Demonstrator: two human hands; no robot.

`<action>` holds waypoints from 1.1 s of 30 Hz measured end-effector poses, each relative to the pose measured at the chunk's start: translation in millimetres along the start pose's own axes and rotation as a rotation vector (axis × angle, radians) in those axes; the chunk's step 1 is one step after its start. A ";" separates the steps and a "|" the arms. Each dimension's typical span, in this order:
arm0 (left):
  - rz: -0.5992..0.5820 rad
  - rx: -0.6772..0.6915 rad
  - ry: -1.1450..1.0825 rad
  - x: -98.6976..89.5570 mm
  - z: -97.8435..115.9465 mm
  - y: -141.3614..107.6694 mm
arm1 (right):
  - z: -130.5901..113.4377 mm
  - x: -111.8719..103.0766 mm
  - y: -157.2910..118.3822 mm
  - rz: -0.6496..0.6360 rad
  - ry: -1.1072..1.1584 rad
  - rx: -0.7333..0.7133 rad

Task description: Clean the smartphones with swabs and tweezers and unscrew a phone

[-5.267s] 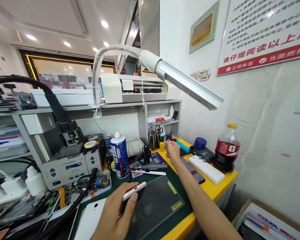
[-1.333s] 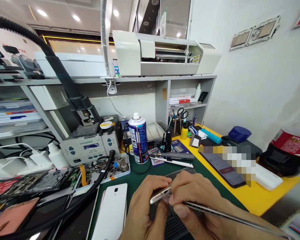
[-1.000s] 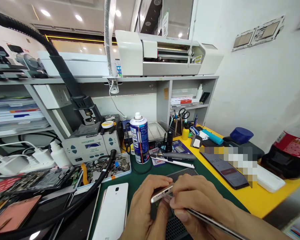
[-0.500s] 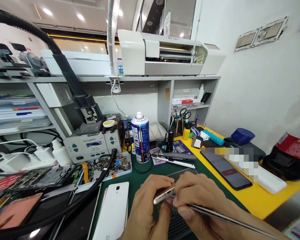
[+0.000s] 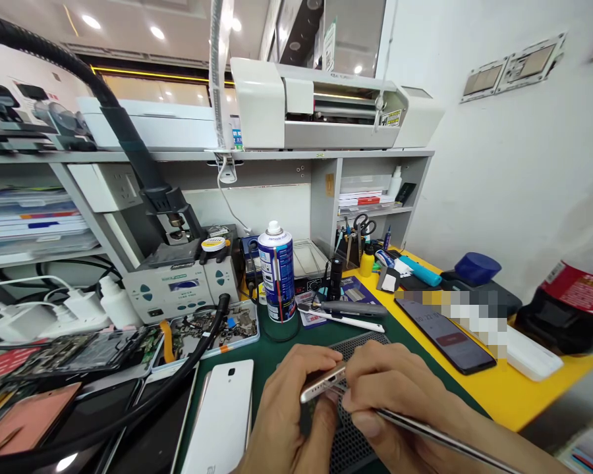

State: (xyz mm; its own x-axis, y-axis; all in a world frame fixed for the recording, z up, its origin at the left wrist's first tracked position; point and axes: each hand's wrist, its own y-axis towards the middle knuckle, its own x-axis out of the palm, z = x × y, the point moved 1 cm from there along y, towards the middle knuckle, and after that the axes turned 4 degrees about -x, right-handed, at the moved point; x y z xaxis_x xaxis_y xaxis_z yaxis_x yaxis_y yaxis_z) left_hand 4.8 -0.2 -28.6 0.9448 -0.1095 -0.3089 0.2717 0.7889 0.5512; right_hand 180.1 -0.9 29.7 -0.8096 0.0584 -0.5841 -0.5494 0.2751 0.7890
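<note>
My left hand [image 5: 286, 401] is wrapped round a light-coloured phone [image 5: 321, 385], tilted so its bottom edge with the port and speaker holes faces me. Close against the phone's right end is my right hand [image 5: 390, 401], its fingers closed on a slim metal tool [image 5: 439, 434]. The tool's shaft runs back towards the lower right; its tip is hidden behind my fingers. Both hands are above a dark perforated pad [image 5: 358, 441] on the green mat [image 5: 271, 345]. A white phone [image 5: 222, 415] lies back up to the left of my left hand.
Behind the hands stand a blue spray can [image 5: 277, 276] and a grey pen-like tool [image 5: 353, 309]. A parts tray [image 5: 250, 340], a grey control unit [image 5: 178, 293] and a black hose [image 5: 163, 395] are left. A lit phone [image 5: 445, 336] and a bottle [image 5: 573, 309] are right.
Both hands keep nearly the same grip and position. The phone edge has shifted very slightly left, and the whole view has moved a little.
</note>
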 end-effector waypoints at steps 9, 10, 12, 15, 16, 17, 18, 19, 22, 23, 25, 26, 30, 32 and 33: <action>-0.008 0.031 0.029 -3.6 6.7 2.7 | 1.1 2.5 4.5 0.015 -0.053 -0.066; -0.009 0.030 0.021 -3.5 6.4 2.4 | 1.8 1.5 5.0 0.006 -0.062 -0.083; 0.006 0.023 0.000 -3.1 5.3 1.9 | 3.1 -0.5 5.6 0.006 -0.072 -0.074; 0.016 0.007 -0.015 -3.0 4.8 2.1 | 2.9 -1.5 5.3 -0.019 -0.067 -0.075; 0.007 0.007 -0.015 -3.3 5.1 2.6 | 2.2 -1.3 5.1 -0.026 -0.067 -0.087; -0.006 0.008 -0.014 -3.6 5.7 3.2 | 1.3 -1.0 4.9 -0.025 -0.071 -0.092; -0.014 0.009 -0.013 -4.1 6.5 3.9 | 0.6 -0.7 4.8 -0.021 -0.086 -0.071; -0.013 0.007 -0.015 -4.6 7.3 4.8 | 0.0 -0.5 4.8 -0.013 -0.102 -0.051; 0.022 -0.001 -0.024 -5.2 9.2 6.9 | -0.7 0.1 5.3 -0.021 -0.116 -0.042; 0.028 -0.003 -0.021 -4.9 9.5 7.2 | -0.3 0.3 5.6 -0.033 -0.113 -0.055; 0.038 -0.006 -0.019 -3.7 9.6 6.9 | 0.9 0.4 5.9 -0.008 -0.119 -0.090; 0.048 -0.009 -0.023 -3.0 9.3 6.4 | 1.8 0.4 5.8 0.018 -0.132 -0.091; 0.107 -0.051 -0.054 -0.6 8.0 4.0 | 4.2 1.7 3.8 0.075 -0.146 -0.074; 0.119 -0.069 -0.049 -0.1 8.0 3.5 | 4.6 3.7 2.1 0.079 -0.131 -0.060; 0.124 -0.074 -0.044 0.0 8.1 3.4 | 4.4 5.2 1.4 0.097 -0.118 -0.065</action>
State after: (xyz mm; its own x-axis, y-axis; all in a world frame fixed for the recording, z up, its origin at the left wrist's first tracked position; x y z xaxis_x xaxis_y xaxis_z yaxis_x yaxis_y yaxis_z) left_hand 7.2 -2.5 -20.4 0.9777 -0.0338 -0.2072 0.1400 0.8405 0.5235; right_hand 176.0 4.0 26.9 -0.8317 0.1949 -0.5199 -0.4852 0.2004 0.8511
